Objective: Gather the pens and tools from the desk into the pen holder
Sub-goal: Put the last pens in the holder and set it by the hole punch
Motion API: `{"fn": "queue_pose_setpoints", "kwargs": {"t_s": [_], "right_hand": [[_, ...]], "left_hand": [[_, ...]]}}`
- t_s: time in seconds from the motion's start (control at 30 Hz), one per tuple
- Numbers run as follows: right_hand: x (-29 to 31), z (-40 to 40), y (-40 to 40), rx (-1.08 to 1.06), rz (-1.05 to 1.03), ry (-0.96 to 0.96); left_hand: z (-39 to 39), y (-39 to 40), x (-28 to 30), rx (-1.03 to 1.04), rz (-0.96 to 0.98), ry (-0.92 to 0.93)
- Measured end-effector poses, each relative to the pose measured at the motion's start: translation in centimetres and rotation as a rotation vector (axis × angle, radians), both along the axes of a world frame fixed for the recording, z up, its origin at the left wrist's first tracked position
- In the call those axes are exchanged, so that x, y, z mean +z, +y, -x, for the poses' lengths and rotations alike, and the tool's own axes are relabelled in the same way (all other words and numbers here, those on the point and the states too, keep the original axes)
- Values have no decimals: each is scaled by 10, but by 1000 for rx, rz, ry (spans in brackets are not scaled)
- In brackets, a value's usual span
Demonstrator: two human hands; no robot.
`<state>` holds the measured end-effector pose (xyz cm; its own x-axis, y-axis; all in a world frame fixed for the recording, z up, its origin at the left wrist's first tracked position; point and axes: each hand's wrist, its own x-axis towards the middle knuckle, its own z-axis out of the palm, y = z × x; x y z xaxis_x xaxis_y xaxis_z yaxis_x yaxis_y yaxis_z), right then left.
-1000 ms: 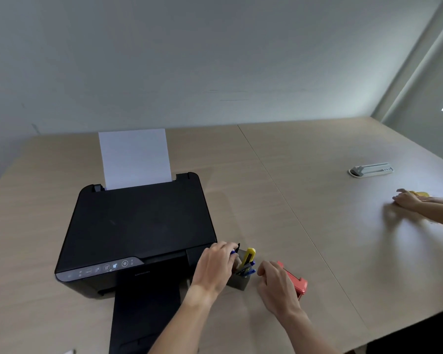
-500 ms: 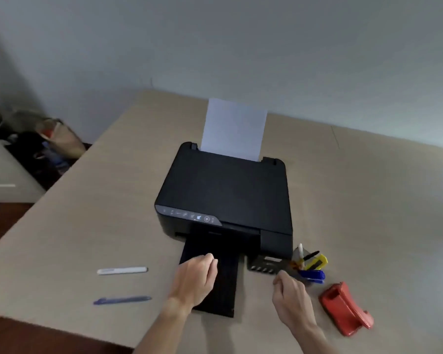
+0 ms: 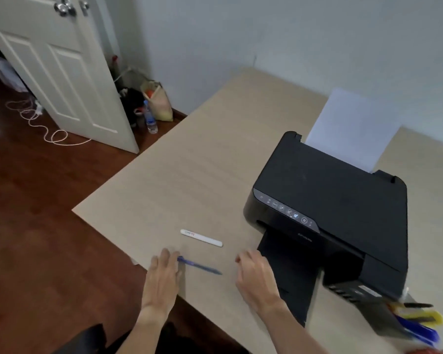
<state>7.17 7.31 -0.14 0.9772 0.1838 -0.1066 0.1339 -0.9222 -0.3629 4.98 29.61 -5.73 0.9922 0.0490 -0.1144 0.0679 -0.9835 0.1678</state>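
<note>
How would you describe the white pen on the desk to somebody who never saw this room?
Find the black printer; left of its front lie two pens. The white pen is the farther one, untouched, unlike the blue pen at the left hand.

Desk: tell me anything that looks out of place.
Two pens lie loose on the desk, away from the pen holder: a white pen, and a blue pen at the left hand fingertips. Nothing looks spilled or damaged.

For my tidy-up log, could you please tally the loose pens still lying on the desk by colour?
Blue pen: 1, its end at the left hand
White pen: 1
Total: 2 loose on the desk; those already in the pen holder are not counted.
</note>
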Motion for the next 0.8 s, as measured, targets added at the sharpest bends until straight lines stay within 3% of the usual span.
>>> {"fn": "queue_pose_setpoints", "kwargs": {"t_s": [0.33, 0.5, 0.63, 0.8], "right_hand": [[-33, -49, 56, 120, 201, 321], [-39, -45, 52, 115, 210, 340], [-41, -43, 57, 105, 198, 292], [-29, -35, 54, 34, 139, 163]], "left_hand": [[-4, 4, -12, -38, -135, 164], [-2, 3, -13, -59, -182, 195], [-11, 6, 0, -31, -26, 176], [-15, 26, 23, 77, 393, 51]]}}
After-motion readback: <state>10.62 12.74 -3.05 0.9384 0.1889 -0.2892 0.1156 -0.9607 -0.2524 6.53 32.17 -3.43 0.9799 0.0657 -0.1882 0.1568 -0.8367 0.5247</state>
